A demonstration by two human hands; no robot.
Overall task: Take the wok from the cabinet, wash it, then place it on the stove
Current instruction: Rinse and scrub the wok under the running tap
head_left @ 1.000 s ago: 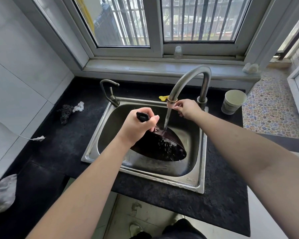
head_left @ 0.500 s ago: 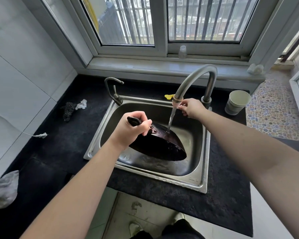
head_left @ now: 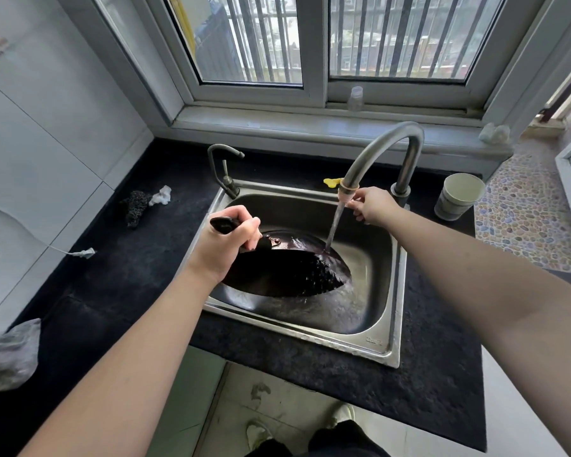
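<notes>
The dark wok (head_left: 277, 272) hangs tilted inside the steel sink (head_left: 389, 351), its bowl turned toward me. My left hand (head_left: 226, 245) grips its black handle at the sink's left side. Water falls from the tall curved faucet (head_left: 376, 153) and splashes on the wok's right part. My right hand (head_left: 371, 204) is at the faucet's spout tip, fingers pinching the nozzle end. No stove is in view.
A small second tap (head_left: 223, 169) stands at the sink's back left. On the black counter lie a dark scrubber (head_left: 136, 206), a paper cup (head_left: 459, 196) at right, a yellow scrap (head_left: 332, 182) and a white plug (head_left: 83, 253). A grey cloth (head_left: 7, 354) is at far left.
The water stream now lands farther right on the wok; the wok has tipped and shifted slightly. My view has moved a little nearer. Both hands keep their holds.
</notes>
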